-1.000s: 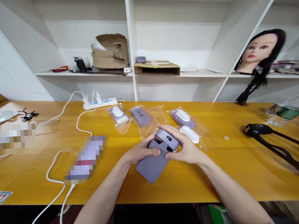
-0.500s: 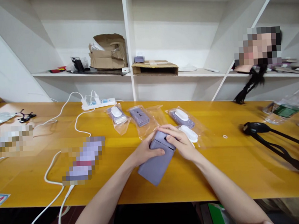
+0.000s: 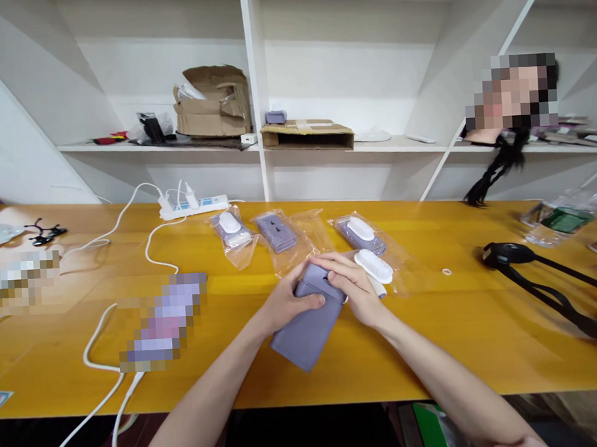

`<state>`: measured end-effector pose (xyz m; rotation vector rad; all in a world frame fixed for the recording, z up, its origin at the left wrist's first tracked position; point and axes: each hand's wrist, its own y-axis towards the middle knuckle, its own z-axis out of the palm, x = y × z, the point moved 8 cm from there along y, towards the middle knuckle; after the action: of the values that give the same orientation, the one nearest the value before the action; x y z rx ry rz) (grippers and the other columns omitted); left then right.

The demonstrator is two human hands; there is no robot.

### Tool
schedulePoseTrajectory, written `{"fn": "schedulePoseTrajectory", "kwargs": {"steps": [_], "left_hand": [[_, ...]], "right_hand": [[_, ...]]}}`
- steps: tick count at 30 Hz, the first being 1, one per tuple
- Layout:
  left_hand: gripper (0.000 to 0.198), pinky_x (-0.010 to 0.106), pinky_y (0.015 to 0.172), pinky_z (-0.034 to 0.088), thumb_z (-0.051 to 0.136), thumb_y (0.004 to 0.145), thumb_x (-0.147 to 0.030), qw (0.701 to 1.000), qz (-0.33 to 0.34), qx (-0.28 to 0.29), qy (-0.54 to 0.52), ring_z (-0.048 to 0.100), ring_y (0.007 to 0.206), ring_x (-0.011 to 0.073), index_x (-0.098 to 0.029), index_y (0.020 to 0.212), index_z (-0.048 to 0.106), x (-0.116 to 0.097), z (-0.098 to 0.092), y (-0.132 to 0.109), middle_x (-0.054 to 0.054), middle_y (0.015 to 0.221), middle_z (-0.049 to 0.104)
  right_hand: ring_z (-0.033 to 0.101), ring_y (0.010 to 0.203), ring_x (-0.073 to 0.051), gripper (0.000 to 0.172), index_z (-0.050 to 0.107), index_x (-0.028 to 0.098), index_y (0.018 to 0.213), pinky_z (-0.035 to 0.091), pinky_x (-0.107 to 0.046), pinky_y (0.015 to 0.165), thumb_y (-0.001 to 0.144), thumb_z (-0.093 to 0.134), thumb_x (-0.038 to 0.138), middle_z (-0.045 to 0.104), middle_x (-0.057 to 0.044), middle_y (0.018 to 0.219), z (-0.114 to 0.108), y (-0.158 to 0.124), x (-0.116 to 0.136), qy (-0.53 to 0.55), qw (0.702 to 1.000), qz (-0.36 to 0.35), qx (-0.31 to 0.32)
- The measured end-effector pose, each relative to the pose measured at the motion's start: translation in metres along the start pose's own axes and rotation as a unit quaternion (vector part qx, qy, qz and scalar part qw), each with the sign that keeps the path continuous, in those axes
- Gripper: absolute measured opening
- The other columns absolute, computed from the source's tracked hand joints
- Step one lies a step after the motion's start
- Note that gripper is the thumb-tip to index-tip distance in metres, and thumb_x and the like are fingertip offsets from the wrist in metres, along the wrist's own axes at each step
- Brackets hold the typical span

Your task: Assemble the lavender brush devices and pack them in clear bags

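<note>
My left hand (image 3: 284,305) grips the purple case (image 3: 304,338) by its side, thumb across the front, and my right hand (image 3: 356,288) clasps its top end, fingers bent over the lid (image 3: 311,274). The case slants over the table (image 3: 369,370), just short of a white brush (image 3: 374,266). Closing the lid looks done, or nearly; both hands have yet to let go.

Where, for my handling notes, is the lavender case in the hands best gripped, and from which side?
Likely the near end of the lavender case, pinched across its long sides from the person's side: it juts uncovered, while left hand and right hand hold the far end.
</note>
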<state>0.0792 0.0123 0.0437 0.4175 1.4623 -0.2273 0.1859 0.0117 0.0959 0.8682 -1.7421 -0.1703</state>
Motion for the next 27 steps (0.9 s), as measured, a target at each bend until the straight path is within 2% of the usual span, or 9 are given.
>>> {"fn": "schedulePoseTrajectory", "kwargs": {"steps": [4,7,10,16,18,21,24,26,27], "left_hand": [[0.069,0.034,0.082,0.044,0.072,0.067,-0.034,1.0,-0.016,-0.001,-0.014,0.057,0.096,0.023,-0.017,0.128,0.045,0.002,0.0,0.0,0.008,0.111,0.061],[0.072,0.033,0.084,0.042,0.072,0.067,-0.032,0.999,-0.034,-0.023,-0.022,0.056,0.099,0.023,-0.016,0.131,0.042,0.005,-0.002,0.001,0.009,0.115,0.059],[0.07,0.032,0.084,0.042,0.071,0.068,-0.033,0.999,-0.034,-0.022,-0.026,0.056,0.1,0.0229,-0.017,0.13,0.044,0.004,-0.001,0.001,0.008,0.115,0.06],[0.065,0.031,0.077,0.043,0.071,0.069,-0.036,0.996,-0.075,-0.005,-0.044,0.059,0.087,0.0199,-0.023,0.128,0.048,0.013,-0.002,0.0,0.005,0.105,0.064],[0.063,0.029,0.075,0.043,0.069,0.07,-0.038,0.994,-0.091,-0.009,-0.066,0.06,0.084,0.019,-0.024,0.128,0.048,0.017,-0.002,0.0,0.005,0.104,0.065],[0.058,0.028,0.069,0.043,0.068,0.071,-0.043,0.981,-0.146,-0.014,-0.128,0.061,0.076,0.0175,-0.022,0.123,0.052,0.026,-0.001,-0.001,0.005,0.096,0.067],[0.053,0.03,0.066,0.045,0.062,0.072,-0.053,0.95,-0.235,0.016,-0.203,0.062,0.069,0.0184,-0.015,0.108,0.06,0.036,0.005,-0.006,0.009,0.086,0.068],[0.056,0.031,0.063,0.045,0.054,0.073,-0.062,0.926,-0.285,0.055,-0.242,0.062,0.065,0.0194,-0.013,0.098,0.063,0.039,0.011,-0.01,0.01,0.078,0.068],[0.057,0.03,0.06,0.045,0.051,0.073,-0.065,0.921,-0.293,0.068,-0.248,0.061,0.062,0.0189,-0.013,0.094,0.064,0.039,0.011,-0.012,0.009,0.074,0.067]], "right_hand": [[0.051,0.109,-0.022,0.035,0.062,0.03,0.117,0.037,-0.04,0.096,0.089,0.043,0.027,0.056,-0.003,0.118,0.003,0.0,-0.003,0.01,1.0,0.019,0.01],[0.051,0.109,-0.022,0.037,0.061,0.029,0.119,0.037,-0.039,0.095,0.088,0.041,0.027,0.056,-0.003,0.116,0.002,0.0,-0.004,0.006,1.0,0.022,0.001],[0.051,0.107,-0.023,0.039,0.06,0.028,0.12,0.038,-0.04,0.093,0.086,0.04,0.026,0.055,-0.003,0.115,0.002,0.0,-0.005,0.0,1.0,0.028,0.008],[0.051,0.108,-0.024,0.041,0.062,0.025,0.116,0.038,-0.043,0.096,0.082,0.04,0.024,0.056,-0.004,0.114,0.005,0.005,-0.01,0.013,0.997,0.057,0.042],[0.05,0.111,-0.023,0.043,0.058,0.026,0.121,0.037,-0.043,0.098,0.081,0.043,0.023,0.056,-0.004,0.116,0.002,0.006,-0.013,0.025,0.995,0.082,0.052],[0.049,0.117,-0.022,0.048,0.047,0.029,0.13,0.038,-0.043,0.099,0.082,0.05,0.025,0.054,-0.004,0.125,-0.005,0.007,-0.013,0.044,0.989,0.113,0.089],[0.047,0.123,-0.022,0.048,0.044,0.028,0.132,0.037,-0.044,0.102,0.085,0.052,0.031,0.051,-0.005,0.134,-0.006,0.003,-0.003,0.017,0.98,0.083,0.181],[0.045,0.125,-0.024,0.068,0.034,0.029,0.139,0.038,-0.044,0.103,0.078,0.064,0.03,0.046,-0.005,0.139,-0.006,-0.002,0.003,-0.037,0.973,0.047,0.222],[0.045,0.125,-0.024,0.08,0.029,0.03,0.142,0.039,-0.045,0.102,0.073,0.069,0.028,0.044,-0.005,0.141,-0.007,-0.002,0.004,-0.067,0.974,0.036,0.215]]}}
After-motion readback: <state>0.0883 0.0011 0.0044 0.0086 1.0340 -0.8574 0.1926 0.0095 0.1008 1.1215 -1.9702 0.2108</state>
